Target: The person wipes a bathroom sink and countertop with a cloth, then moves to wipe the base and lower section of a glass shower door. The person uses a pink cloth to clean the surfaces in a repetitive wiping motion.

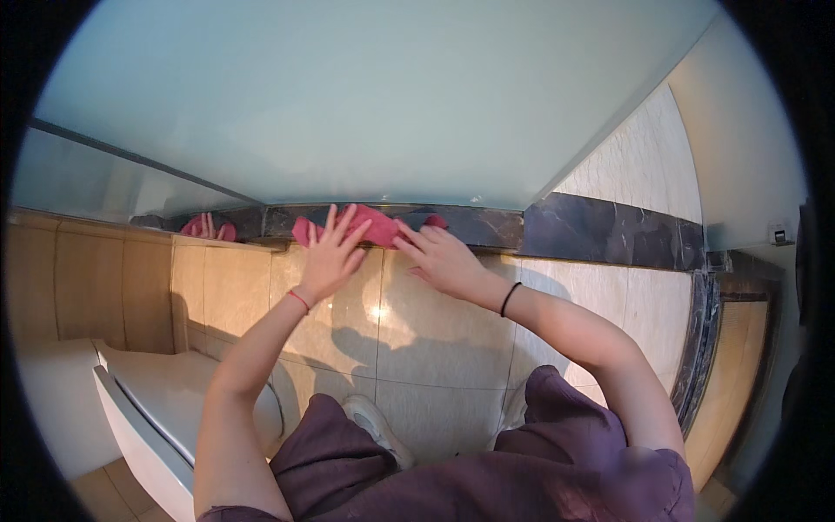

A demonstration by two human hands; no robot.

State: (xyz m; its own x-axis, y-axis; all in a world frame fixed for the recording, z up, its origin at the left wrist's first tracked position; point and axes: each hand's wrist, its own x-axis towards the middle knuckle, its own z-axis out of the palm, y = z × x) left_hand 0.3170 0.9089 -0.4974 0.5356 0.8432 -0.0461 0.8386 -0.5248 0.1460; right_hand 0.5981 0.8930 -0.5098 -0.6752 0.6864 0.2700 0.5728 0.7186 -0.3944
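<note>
A crumpled pink cloth [378,226] lies on a dark marble ledge [486,228] at the foot of a frosted glass panel [391,104]. My left hand [333,256] rests on the cloth's left part, fingers spread, a thin red band at the wrist. Over the cloth's right part is my right hand [443,260], fingers stretched over it, a black band at the wrist. Both hands press from above; neither is closed around the cloth. Part of the cloth shows beyond the right fingers.
A white toilet [189,398] stands at the lower left, close to my left arm. Beige floor tiles [443,326] lie below the ledge. A dark stone threshold [607,228] continues to the right, near another glass panel [737,143]. A reflection shows at the left.
</note>
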